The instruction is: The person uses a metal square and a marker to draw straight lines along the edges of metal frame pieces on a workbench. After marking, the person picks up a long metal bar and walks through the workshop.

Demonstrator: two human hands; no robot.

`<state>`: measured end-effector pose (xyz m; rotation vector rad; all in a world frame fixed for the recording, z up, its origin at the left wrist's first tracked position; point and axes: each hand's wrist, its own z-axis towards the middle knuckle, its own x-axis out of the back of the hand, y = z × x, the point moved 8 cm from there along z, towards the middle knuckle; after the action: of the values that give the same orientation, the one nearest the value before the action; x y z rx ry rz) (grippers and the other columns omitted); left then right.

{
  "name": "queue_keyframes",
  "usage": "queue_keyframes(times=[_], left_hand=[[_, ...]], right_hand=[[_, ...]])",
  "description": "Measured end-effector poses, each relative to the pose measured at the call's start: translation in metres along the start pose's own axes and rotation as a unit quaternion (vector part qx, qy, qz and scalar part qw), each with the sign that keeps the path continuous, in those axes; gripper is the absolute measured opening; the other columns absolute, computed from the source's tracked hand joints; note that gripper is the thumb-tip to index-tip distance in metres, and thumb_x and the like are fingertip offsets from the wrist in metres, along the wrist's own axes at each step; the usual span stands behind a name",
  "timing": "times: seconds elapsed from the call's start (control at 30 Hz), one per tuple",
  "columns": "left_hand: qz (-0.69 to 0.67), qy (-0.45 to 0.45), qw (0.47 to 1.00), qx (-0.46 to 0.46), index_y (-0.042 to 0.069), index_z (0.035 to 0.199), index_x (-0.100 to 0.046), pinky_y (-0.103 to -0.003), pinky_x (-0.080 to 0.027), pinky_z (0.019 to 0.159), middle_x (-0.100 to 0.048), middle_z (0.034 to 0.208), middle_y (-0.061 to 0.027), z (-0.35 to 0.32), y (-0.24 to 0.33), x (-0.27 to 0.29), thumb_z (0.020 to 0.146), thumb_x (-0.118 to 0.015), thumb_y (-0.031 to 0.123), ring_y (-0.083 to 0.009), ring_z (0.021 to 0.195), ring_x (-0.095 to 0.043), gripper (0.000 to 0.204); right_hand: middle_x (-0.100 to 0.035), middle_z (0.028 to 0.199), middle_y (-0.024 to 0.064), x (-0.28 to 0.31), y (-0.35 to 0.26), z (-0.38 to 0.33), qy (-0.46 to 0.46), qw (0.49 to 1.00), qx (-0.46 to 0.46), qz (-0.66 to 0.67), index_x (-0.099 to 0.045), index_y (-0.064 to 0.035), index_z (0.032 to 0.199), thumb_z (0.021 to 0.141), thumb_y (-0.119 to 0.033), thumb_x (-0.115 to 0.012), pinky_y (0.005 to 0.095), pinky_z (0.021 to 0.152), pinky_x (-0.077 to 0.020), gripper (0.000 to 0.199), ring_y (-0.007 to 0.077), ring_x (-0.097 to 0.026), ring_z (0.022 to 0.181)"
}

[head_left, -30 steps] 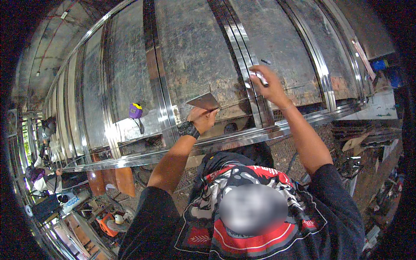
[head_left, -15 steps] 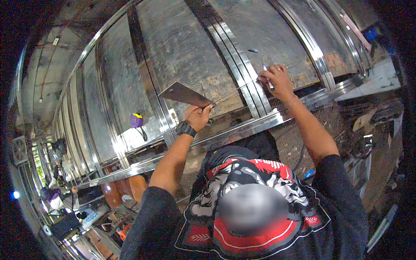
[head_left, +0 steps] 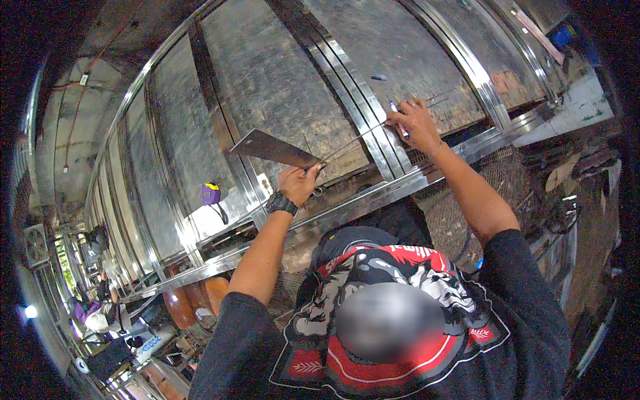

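Note:
My left hand (head_left: 298,184), a watch on its wrist, pinches the near end of a flat, dark metal plate (head_left: 277,149) with a hole at its far end. Thin straight strips (head_left: 350,144) run rightward from that grip across a pair of shiny metal tubes (head_left: 353,100); whether they join the plate I cannot tell. Over the right side of those tubes, my right hand (head_left: 419,125) grips a light-bodied marker pen (head_left: 401,120), tilted. The pen's tip is too small to make out. A small dark cap-like piece (head_left: 379,77) lies on the grey sheet beyond.
A long frame of shiny tubes over grey sheets (head_left: 267,80) spans the view, its near rail (head_left: 333,208) before me. A purple and yellow tape measure (head_left: 211,194) sits left of my left hand. Brown cylinders (head_left: 179,308) stand below the frame. Another person (head_left: 100,313) is at far left.
The whole scene has shifted slightly left in view. Both hands keep their grips, and the plate and marker pen stay nearly in place against the tubes.

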<state>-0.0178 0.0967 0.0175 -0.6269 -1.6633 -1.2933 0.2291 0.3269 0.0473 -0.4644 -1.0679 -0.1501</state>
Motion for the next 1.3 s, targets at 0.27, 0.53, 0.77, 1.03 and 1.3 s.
queue_keyframes(times=[0.27, 0.53, 0.77, 1.03, 1.3], left_hand=[[0.065, -0.043, 0.997, 0.025, 0.003, 0.07, -0.071, -0.05, -0.05, 0.07, -0.067, 0.071, -0.0204, 0.0, 0.009, 0.007, 0.093, -0.064, 0.052, -0.0394, 0.073, -0.066, 0.055], [-0.039, 0.069, 0.997, -0.004, 0.0, 0.055, -0.064, -0.048, -0.048, 0.063, -0.061, 0.058, -0.0205, -0.004, 0.023, 0.022, 0.088, -0.065, 0.065, -0.0391, 0.062, -0.063, 0.073], [-0.075, 0.074, 0.994, 0.014, 0.003, 0.064, -0.072, -0.045, -0.049, 0.068, -0.066, 0.063, -0.0162, -0.004, 0.01, 0.009, 0.089, -0.063, 0.067, -0.0372, 0.067, -0.064, 0.069], [-0.07, 0.082, 0.994, -0.001, 0.008, 0.075, -0.076, -0.043, -0.051, 0.07, -0.072, 0.072, -0.0119, -0.004, 0.012, 0.01, 0.09, -0.067, 0.061, -0.033, 0.072, -0.068, 0.056], [-0.116, 0.096, 0.988, -0.014, 0.012, 0.081, -0.077, -0.039, -0.05, 0.064, -0.072, 0.071, -0.0078, -0.003, 0.007, 0.003, 0.091, -0.072, 0.051, -0.0296, 0.066, -0.067, 0.041]], right_hand=[[-0.057, 0.087, 0.0074, 0.0, -0.034, 0.007, 0.032, 0.999, 0.023, -0.018, -0.07, -0.0182, 0.102, 0.08, -0.014, -0.075, 0.0468, 0.087, -0.0399, 0.023, 0.0303, -0.058, 0.088], [-0.059, 0.089, 0.0074, -0.009, -0.058, 0.007, 0.025, 0.999, 0.029, 0.015, -0.069, -0.0181, 0.104, 0.079, -0.011, -0.074, 0.0493, 0.088, -0.0401, 0.026, 0.03, -0.061, 0.091], [-0.06, 0.089, 0.007, -0.01, -0.064, 0.009, 0.01, 1.0, 0.004, 0.021, -0.07, -0.0178, 0.103, 0.083, -0.016, -0.073, 0.0487, 0.089, -0.0402, 0.02, 0.029, -0.061, 0.094], [-0.061, 0.09, 0.0066, -0.013, -0.073, 0.012, 0.0, 1.0, 0.016, 0.019, -0.069, -0.018, 0.103, 0.085, -0.019, -0.073, 0.0479, 0.089, -0.0401, 0.018, 0.0303, -0.061, 0.096], [-0.059, 0.091, 0.0068, -0.014, -0.073, 0.014, 0.024, 0.999, 0.033, 0.021, -0.068, -0.0187, 0.103, 0.083, -0.02, -0.076, 0.0483, 0.09, -0.04, 0.022, 0.0304, -0.059, 0.097]])
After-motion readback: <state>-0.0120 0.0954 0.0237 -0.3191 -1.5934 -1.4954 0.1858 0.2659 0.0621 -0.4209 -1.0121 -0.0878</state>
